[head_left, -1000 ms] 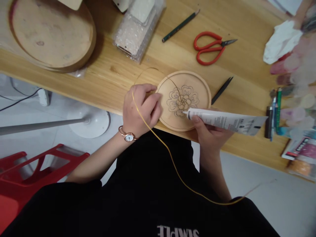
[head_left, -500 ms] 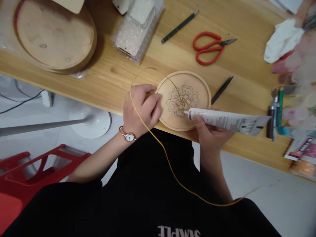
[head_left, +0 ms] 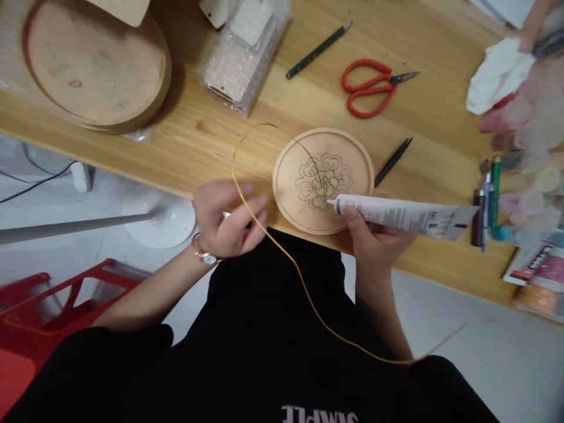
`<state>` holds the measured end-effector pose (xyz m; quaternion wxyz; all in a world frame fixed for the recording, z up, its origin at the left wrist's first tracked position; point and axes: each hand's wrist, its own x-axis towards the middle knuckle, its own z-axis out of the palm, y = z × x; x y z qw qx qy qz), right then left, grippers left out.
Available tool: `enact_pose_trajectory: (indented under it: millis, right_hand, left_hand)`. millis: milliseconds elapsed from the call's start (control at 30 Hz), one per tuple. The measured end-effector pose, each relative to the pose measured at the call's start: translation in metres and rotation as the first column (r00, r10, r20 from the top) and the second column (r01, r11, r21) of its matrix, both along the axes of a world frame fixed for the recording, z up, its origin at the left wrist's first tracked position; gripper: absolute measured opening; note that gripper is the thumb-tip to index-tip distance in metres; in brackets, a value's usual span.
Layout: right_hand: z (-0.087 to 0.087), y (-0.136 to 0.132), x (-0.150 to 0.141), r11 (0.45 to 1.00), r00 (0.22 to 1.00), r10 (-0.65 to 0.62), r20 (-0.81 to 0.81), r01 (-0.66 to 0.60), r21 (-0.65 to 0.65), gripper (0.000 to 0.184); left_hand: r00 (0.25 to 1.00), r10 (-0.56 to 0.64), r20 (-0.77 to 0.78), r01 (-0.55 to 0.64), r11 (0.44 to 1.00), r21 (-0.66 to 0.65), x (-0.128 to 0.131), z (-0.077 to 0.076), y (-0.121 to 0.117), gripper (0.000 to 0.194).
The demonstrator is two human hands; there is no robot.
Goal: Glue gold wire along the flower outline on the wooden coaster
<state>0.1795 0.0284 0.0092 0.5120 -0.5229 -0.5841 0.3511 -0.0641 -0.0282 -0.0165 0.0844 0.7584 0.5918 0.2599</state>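
Note:
In the head view my right hand (head_left: 374, 244) grips a white glue tube (head_left: 405, 214), its nozzle pointing at the lower petals of a flower drawn on a round wooden plate (head_left: 288, 191). My left hand (head_left: 227, 217) is off the plate, to its left, with fingers loosely curled and apart, slightly blurred, and nothing seen in them. From the flower's centre a thin golden wire (head_left: 296, 269) loops out over the table, passes by my left fingers and trails across my black shirt. A wristwatch (head_left: 208, 258) is on my left wrist.
Red-handled scissors (head_left: 370, 88), a dark pencil (head_left: 318, 50) and black tweezers (head_left: 394, 161) lie beyond the plate. A bigger round wooden tray (head_left: 99, 76) and a plastic-wrapped packet (head_left: 238, 70) sit to the left. Pens (head_left: 496, 194) and jars crowd the right, near another person's hand (head_left: 531, 29).
My left hand has let go of the plate's left rim and moved left and down towards me. The right hand and tube stay at nearly the same spot over the flower.

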Motion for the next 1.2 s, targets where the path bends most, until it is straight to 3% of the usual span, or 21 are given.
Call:
enact_pose_trajectory:
  millis: [67, 133, 267, 400, 500, 600, 700, 800, 900, 1067, 1200]
  right_hand:
    - [0.000, 0.000, 0.001, 1.000, 1.000, 0.010, 0.021, -0.010, -0.007, 0.013]
    - [0.000, 0.001, 0.001, 1.000, 0.999, 0.012, 0.040, -0.011, -0.014, 0.014]
    - [-0.001, 0.001, 0.000, 1.000, 0.999, -0.003, 0.049, 0.004, -0.018, 0.016]
    - [-0.001, 0.001, -0.001, 1.000, 0.999, -0.028, 0.017, 0.028, -0.001, 0.016]
    - [0.000, 0.000, -0.001, 1.000, 1.000, -0.007, 0.008, 0.007, -0.018, 0.014]
    - [0.001, -0.001, 0.000, 1.000, 1.000, -0.009, 0.008, 0.009, -0.026, 0.016]
    - [0.000, 0.000, -0.001, 1.000, 1.000, -0.005, 0.014, 0.005, -0.005, 0.015]
    - [-0.001, 0.001, -0.001, 1.000, 1.000, 0.002, 0.010, -0.002, 0.016, 0.016]
    - [-0.001, 0.002, 0.000, 1.000, 1.000, 0.007, 0.013, -0.007, 0.002, 0.017]
    - [0.001, 0.002, 0.000, 0.999, 0.999, 0.011, 0.046, -0.010, -0.031, 0.016]
    - [0.000, 0.002, 0.000, 1.000, 0.999, 0.018, 0.044, -0.017, -0.024, 0.017]
  left_hand:
    - [0.995, -0.084, -0.044, 0.075, 0.980, -0.183, -0.024, -0.016, -0.029, 0.013]
    - [0.985, -0.136, -0.109, 0.082, 0.913, -0.400, -0.047, -0.037, -0.056, 0.014]
    - [0.959, -0.148, -0.243, -0.069, 0.708, -0.703, -0.088, -0.079, -0.092, 0.033]
    - [0.915, -0.083, -0.394, -0.308, 0.484, -0.819, -0.132, -0.101, -0.109, 0.037]
    - [0.863, -0.027, -0.504, -0.457, 0.382, -0.803, -0.157, -0.103, -0.111, 0.037]
    - [0.839, 0.044, -0.542, -0.518, 0.369, -0.772, -0.162, -0.104, -0.104, 0.038]
    - [0.912, 0.031, -0.409, -0.392, 0.354, -0.849, -0.145, -0.114, -0.096, 0.037]
    - [0.968, -0.059, -0.245, -0.223, 0.251, -0.942, -0.123, -0.128, -0.092, 0.036]
    - [0.974, -0.113, -0.195, -0.173, 0.182, -0.968, -0.113, -0.136, -0.089, 0.033]
    - [0.956, -0.131, -0.262, -0.223, 0.251, -0.942, -0.125, -0.131, -0.084, 0.037]
    - [0.945, -0.150, -0.291, -0.250, 0.244, -0.937, -0.131, -0.126, -0.084, 0.037]
